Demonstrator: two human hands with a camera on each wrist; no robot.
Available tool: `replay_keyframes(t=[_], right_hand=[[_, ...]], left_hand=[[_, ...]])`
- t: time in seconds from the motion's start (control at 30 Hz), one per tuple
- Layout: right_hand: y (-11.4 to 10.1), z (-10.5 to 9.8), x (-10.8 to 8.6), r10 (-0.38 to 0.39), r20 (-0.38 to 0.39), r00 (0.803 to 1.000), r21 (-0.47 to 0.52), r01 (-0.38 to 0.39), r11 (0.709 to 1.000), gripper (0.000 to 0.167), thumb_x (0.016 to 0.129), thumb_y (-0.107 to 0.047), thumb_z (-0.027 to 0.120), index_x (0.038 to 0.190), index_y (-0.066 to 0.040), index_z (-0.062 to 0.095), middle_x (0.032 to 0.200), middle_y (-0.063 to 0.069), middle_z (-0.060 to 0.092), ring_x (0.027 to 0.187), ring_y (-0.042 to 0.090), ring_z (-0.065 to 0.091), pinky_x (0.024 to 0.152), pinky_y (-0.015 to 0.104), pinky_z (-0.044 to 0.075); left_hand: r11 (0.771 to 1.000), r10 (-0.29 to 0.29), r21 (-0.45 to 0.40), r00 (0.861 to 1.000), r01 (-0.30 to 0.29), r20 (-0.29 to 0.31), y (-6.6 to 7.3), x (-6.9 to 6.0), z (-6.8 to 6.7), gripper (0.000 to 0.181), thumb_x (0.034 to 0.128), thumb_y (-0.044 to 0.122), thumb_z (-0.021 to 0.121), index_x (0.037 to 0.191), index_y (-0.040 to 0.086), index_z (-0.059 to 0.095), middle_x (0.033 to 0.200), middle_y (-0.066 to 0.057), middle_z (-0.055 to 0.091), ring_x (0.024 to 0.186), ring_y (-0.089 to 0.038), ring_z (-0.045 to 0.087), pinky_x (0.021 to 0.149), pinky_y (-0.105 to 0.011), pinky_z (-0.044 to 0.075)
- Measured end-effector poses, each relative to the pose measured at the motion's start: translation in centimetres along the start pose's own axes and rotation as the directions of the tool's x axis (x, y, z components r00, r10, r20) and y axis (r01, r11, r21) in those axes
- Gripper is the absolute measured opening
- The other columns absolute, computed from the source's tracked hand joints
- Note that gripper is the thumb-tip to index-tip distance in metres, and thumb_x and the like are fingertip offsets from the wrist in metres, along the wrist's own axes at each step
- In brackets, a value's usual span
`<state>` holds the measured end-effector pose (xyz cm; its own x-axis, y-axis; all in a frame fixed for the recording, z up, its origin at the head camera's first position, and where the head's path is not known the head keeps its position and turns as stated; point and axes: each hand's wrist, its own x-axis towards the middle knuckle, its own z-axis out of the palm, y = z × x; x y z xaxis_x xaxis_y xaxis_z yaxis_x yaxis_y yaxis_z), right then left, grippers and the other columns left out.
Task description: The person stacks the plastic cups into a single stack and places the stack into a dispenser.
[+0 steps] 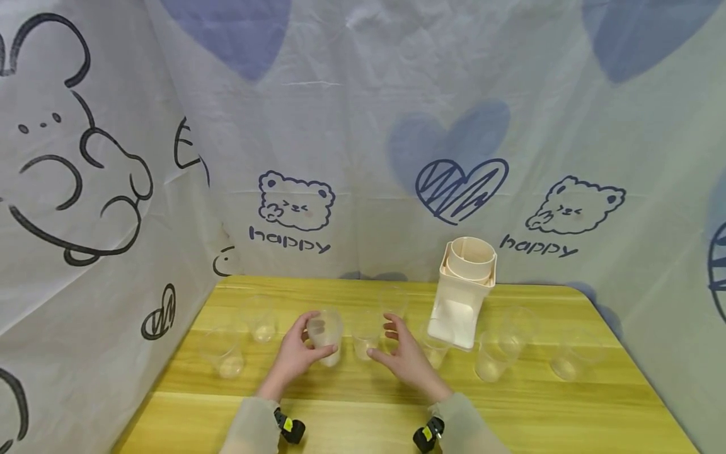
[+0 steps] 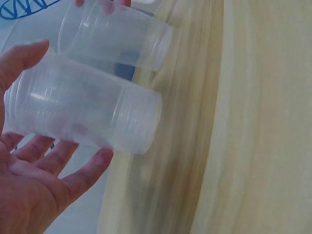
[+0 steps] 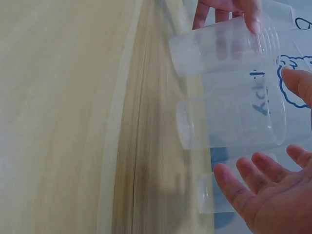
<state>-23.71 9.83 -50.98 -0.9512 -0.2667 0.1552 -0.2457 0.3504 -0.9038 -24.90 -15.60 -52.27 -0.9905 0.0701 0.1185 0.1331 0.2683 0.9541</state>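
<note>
Showing both hands over a yellow wood-grain table (image 1: 363,416), the head view has the left hand (image 1: 297,353) grasping a clear cup stack (image 1: 329,328), thumb in front. Beside it, a single clear cup (image 1: 364,348) stands before the right hand (image 1: 405,356). A beige dispenser (image 1: 460,296) sits farther right, among other clear cups. With everything so close together, a stray right thumb could tip the light single cup, and too firm a squeeze could buckle the stack's thin plastic.

From the left wrist, the stack lies between the thumb and spread fingers; whether its base touches the table is unclear.

From the right wrist, the single cup sits just beside the stack; the right hand's thumb and fingers are parted around it, loosely bent, with no firm hold visible.
</note>
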Motion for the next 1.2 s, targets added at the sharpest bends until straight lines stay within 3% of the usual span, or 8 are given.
replay_keyframes(t=[0.17,0.4,0.67,0.9,1.2], right_hand=[[0.0,0.1,0.6,0.045,0.002,0.999,0.068,-0.045,0.997,0.079,0.087,-0.019,0.077,0.148,0.001,0.030,0.139,0.028,0.044,0.126,0.046,0.045,0.096,0.055,0.046],[0.1,0.3,1.2,0.073,0.007,0.997,0.125,-0.073,0.990,0.082,0.084,-0.016,0.080,0.148,0.001,0.031,0.142,0.027,0.041,0.130,0.046,0.040,0.098,0.055,0.045],[0.5,1.1,1.8,0.080,0.005,0.997,0.137,-0.080,0.987,0.077,0.085,-0.011,0.078,0.147,-0.001,0.033,0.143,0.026,0.041,0.131,0.047,0.039,0.101,0.057,0.041],[0.7,1.3,2.2,0.122,-0.029,0.992,0.138,-0.117,0.984,0.079,0.084,-0.017,0.080,0.147,-0.003,0.035,0.142,0.022,0.044,0.130,0.044,0.041,0.102,0.055,0.042],[0.9,1.5,2.7,0.122,-0.018,0.992,0.128,-0.119,0.985,0.079,0.084,-0.023,0.080,0.146,-0.002,0.037,0.140,0.021,0.048,0.129,0.044,0.042,0.104,0.055,0.039]], left_hand=[[0.998,-0.012,-0.062,0.999,0.014,0.032,0.0,-0.2,-0.3,0.076,0.0767,0.007,0.084,0.142,0.009,0.046,0.138,-0.018,0.048,0.124,-0.041,0.050,0.098,-0.054,0.046],[0.993,-0.017,-0.117,0.998,0.024,0.060,1.4,-0.7,-0.5,0.073,0.0778,0.000,0.082,0.141,0.005,0.046,0.139,-0.020,0.049,0.123,-0.043,0.051,0.099,-0.054,0.044],[0.991,-0.047,-0.123,0.997,0.053,0.055,-0.2,-0.2,-0.4,0.073,0.0787,0.002,0.081,0.142,0.012,0.047,0.142,-0.016,0.048,0.125,-0.041,0.049,0.102,-0.055,0.042],[0.990,-0.037,-0.131,0.998,0.045,0.059,1.8,-1.1,-0.4,0.071,0.0791,0.000,0.080,0.141,0.007,0.047,0.140,-0.020,0.048,0.125,-0.044,0.048,0.100,-0.056,0.043],[0.988,-0.027,-0.149,0.998,0.037,0.063,-0.5,-0.2,-0.5,0.074,0.0774,0.002,0.082,0.141,0.014,0.048,0.140,-0.013,0.050,0.123,-0.039,0.051,0.098,-0.052,0.046]])
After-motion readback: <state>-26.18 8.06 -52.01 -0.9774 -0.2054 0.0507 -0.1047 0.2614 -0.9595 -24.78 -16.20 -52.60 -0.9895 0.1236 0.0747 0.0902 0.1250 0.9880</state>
